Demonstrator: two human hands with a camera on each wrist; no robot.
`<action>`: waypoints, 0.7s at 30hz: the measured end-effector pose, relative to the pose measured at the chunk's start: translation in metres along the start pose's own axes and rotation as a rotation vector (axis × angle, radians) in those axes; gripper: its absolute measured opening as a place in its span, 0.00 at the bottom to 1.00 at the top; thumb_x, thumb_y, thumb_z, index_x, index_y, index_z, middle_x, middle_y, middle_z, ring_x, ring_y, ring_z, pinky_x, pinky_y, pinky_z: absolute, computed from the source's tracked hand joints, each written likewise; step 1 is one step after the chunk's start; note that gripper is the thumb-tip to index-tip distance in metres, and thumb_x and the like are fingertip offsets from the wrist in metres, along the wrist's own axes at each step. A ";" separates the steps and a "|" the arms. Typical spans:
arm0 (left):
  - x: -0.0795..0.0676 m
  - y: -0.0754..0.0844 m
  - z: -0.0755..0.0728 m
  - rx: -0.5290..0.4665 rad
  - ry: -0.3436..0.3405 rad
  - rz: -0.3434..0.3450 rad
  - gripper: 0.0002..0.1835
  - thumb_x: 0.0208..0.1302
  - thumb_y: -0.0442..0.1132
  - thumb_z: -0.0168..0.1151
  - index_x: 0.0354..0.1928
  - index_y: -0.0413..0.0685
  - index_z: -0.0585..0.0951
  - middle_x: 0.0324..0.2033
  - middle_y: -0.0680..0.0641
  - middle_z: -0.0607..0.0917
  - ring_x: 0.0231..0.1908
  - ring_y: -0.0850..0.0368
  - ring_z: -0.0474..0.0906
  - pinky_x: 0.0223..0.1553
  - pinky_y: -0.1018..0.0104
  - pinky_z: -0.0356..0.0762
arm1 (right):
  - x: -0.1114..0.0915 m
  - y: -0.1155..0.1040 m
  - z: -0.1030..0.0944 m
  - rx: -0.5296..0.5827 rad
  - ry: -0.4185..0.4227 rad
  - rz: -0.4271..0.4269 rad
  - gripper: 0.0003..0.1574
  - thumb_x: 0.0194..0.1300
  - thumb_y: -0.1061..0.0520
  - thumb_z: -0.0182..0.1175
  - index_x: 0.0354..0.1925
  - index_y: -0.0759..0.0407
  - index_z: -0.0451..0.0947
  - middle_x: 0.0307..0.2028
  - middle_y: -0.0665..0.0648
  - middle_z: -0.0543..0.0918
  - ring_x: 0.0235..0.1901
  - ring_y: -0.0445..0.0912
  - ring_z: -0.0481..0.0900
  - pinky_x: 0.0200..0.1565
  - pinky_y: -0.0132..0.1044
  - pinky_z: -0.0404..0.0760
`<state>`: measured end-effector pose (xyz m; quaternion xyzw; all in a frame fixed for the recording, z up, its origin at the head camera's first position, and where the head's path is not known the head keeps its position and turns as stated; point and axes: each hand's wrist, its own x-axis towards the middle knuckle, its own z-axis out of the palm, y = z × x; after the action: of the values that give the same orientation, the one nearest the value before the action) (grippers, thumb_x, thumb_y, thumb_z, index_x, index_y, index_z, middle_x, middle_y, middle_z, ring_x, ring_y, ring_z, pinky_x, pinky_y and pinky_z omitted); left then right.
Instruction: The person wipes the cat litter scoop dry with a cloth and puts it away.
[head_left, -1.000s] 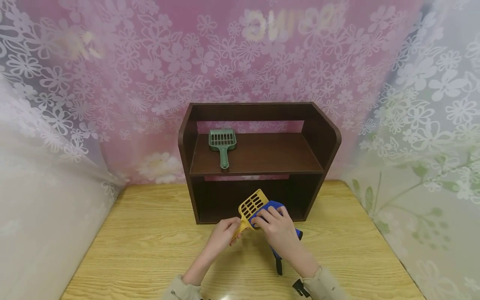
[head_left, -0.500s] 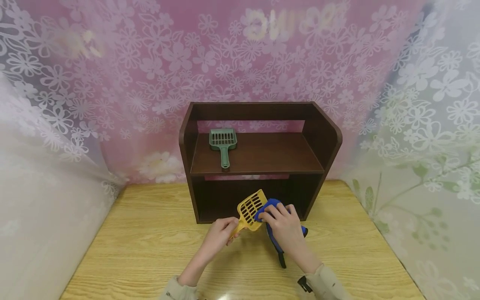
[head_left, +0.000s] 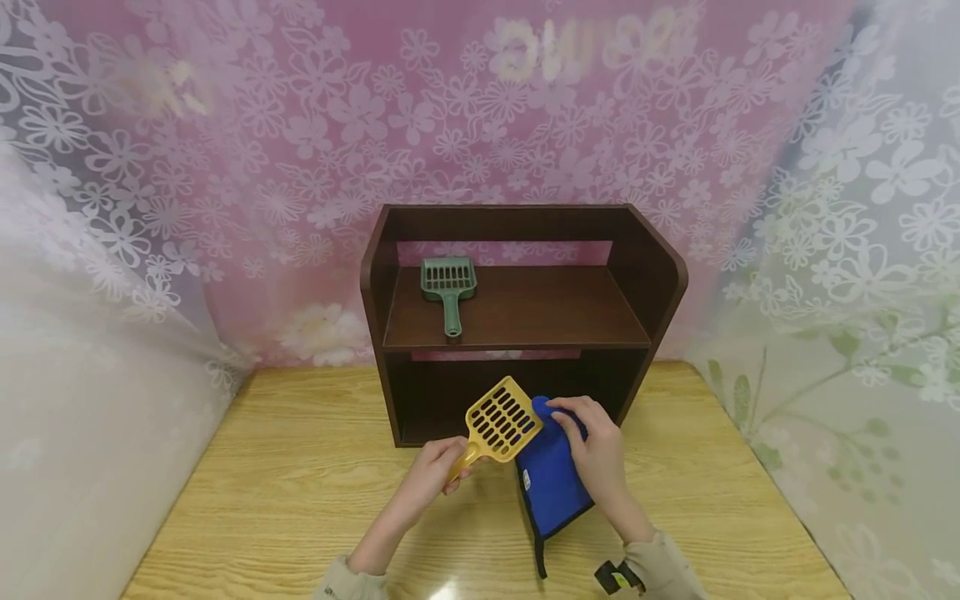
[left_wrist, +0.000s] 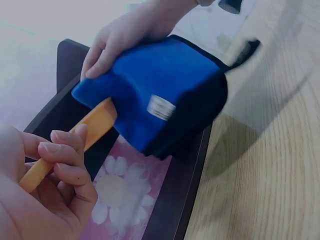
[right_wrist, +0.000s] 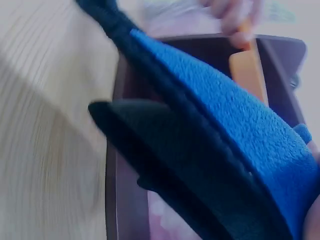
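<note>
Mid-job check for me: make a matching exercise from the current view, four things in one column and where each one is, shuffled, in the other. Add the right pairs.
Things
1. Green scoop
2. Blue cloth
3. Shelf unit
4. Yellow scoop

Places
A. Gripped by its handle in the left hand
B. Standing on the wooden table
C. Lying on the upper board, toward the left end
D. Held by the fingers of the right hand

Right pairs: 1-C, 2-D, 3-B, 4-A

Slotted yellow scoop (head_left: 498, 427) tilted in left hand (head_left: 431, 473), just beside black-edged blue cloth (head_left: 553, 479) in right hand (head_left: 602, 447).
</note>
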<state>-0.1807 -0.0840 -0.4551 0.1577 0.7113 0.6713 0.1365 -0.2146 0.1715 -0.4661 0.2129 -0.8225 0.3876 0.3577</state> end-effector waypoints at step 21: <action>0.005 -0.016 0.005 -0.068 -0.130 -0.035 0.28 0.71 0.56 0.38 0.50 0.37 0.74 0.26 0.48 0.72 0.15 0.66 0.59 0.15 0.78 0.59 | -0.008 -0.004 -0.014 0.565 -0.056 0.809 0.24 0.64 0.43 0.54 0.53 0.55 0.74 0.40 0.48 0.80 0.36 0.41 0.78 0.35 0.31 0.78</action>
<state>-0.1838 -0.0784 -0.4714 0.1838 0.6804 0.6809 0.1994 -0.2007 0.1812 -0.4642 -0.0246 -0.7113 0.6973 0.0848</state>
